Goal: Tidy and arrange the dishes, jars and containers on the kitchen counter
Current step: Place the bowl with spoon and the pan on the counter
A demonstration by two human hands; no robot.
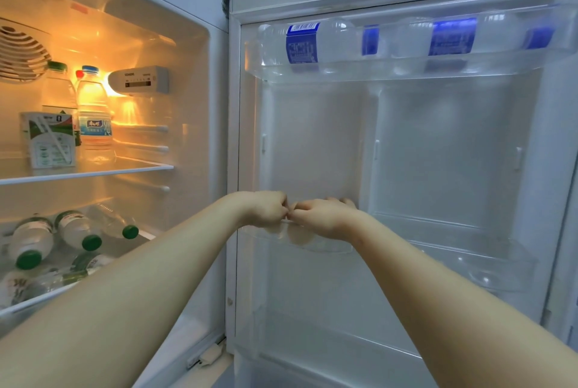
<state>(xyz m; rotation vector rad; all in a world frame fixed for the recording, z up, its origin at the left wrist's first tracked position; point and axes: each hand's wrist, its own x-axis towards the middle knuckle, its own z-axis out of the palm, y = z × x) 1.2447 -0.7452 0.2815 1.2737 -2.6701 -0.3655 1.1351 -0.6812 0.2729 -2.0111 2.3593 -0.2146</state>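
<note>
Clear tray (pixel 300 242) held by both hands at the open fridge door (pixel 453 153).
At the left, green-capped bottles (pixel 79 229) were laid on the lit lower shelf, and a carton (pixel 50 140) was stood on the shelf above. The left hand (pixel 266 209) and right hand (pixel 323 215) were brought knuckle to knuckle, fingers curled over the clear tray's rim against the door's inner wall. Blue-labelled bottles (pixel 301 43) were laid in the upper door rack (pixel 406 70).

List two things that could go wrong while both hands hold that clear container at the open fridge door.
The left hand and right hand grip only the top edge of the clear container; it might slip or tip. The bottles lying sideways in the top door shelf could shift if the door is jolted.
</note>
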